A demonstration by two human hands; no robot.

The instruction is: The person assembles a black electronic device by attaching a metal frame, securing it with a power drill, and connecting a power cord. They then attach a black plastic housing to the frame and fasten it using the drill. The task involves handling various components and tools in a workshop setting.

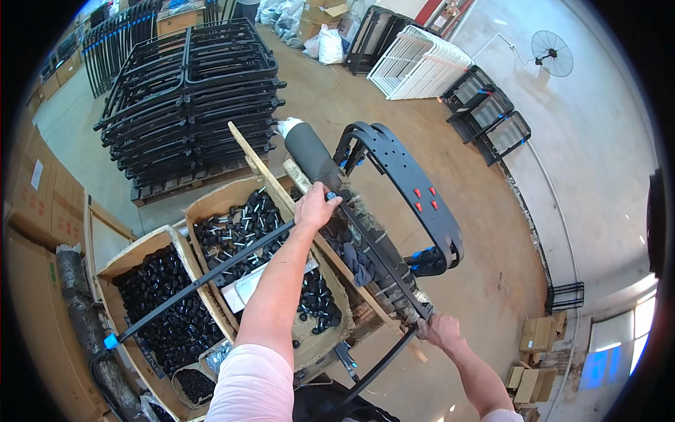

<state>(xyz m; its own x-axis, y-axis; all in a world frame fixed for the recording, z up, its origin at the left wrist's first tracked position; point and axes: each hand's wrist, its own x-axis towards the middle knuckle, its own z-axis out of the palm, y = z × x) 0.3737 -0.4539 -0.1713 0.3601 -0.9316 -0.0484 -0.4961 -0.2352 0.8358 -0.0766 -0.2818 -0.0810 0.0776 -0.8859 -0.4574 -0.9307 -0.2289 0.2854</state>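
Clearly, the right hand [443,332] holds a black frame [204,281] near open floor [485,281]

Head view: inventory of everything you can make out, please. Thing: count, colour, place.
Held frame: one, black, between the hands
Open cartons: two large, brown, left of centre
Caps: many, black, left carton
Bolted parts: many, black with silvery shanks, right carton
Roll: one, dark grey, beyond left hand
Arched frame parts: two, black, right of roll
Red pieces: four, on the arched parts
Stacked frames: many, black, upper left
White frames: several, upper right
Fan: one, on wall
Small cartons: several, brown, lower right
Left hand: one, bare, centre
Right hand: one, bare, right of centre
Distant clutter: too small to count
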